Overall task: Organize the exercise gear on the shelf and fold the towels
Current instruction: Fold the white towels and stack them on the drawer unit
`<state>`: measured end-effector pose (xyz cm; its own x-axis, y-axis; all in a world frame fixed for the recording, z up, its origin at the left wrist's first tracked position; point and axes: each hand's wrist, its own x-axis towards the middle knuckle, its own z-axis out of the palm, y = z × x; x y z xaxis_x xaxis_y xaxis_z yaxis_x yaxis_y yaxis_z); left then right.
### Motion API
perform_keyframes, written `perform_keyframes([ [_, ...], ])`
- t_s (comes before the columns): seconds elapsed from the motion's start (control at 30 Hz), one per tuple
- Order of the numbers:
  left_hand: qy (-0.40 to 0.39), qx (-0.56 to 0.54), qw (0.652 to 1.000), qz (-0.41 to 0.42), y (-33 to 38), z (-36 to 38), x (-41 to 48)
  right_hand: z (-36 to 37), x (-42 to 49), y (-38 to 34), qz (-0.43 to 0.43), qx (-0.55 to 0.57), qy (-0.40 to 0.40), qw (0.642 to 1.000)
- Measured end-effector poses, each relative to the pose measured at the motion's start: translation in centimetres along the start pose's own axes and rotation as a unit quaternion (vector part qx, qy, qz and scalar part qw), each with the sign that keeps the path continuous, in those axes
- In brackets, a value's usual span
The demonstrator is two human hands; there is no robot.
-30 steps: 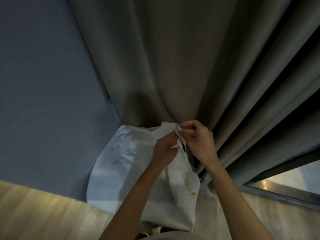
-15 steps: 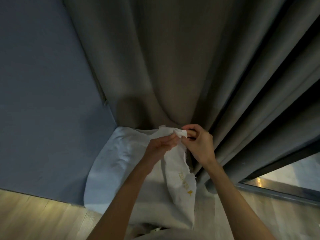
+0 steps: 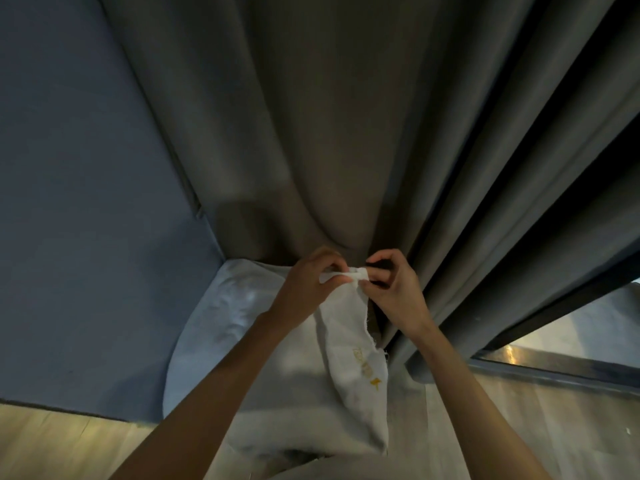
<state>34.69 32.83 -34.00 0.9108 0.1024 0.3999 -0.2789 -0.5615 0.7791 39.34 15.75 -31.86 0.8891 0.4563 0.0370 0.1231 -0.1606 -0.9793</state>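
Head view: white towel [image 3: 349, 344], yellow lettering, hangs at centre from one top corner at 12 o'clock, pinched by both left hand [image 3: 308, 289] and right hand [image 3: 394, 292], thumbs and forefingers closed on cloth. Risks: thin pinch may slip, dropping towel; grey curtain [image 3: 346, 133] touching at 1 o'clock may snag frayed edge.

Towel [image 3: 349, 344] before curtain [image 3: 346, 133]
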Motion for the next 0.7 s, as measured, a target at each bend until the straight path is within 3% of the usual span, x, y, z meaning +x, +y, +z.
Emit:
perform_keyframes([
  [0.23, 0.004, 0.017, 1.0, 0.008, -0.8, 0.4, -0.3, 0.7, -0.5, 0.2, -0.016, -0.072, 0.006, 0.997],
  [0.4, -0.01, 0.027, 0.999, 0.03, -0.7, 0.4, -0.5, -0.2, -0.2, -0.1, -0.041, -0.198, -0.021, 0.979],
  [0.57, -0.091, 0.069, 0.992, -0.055, -0.4, -0.3, -0.9, -1.6, -0.7, -1.6, -0.143, -0.296, -0.019, 0.944],
  [0.7, -0.067, 0.192, 0.979, -0.017, -0.9, -1.6, -1.2, -3.6, -1.5, -4.7, -0.225, -0.399, 0.074, 0.886],
])
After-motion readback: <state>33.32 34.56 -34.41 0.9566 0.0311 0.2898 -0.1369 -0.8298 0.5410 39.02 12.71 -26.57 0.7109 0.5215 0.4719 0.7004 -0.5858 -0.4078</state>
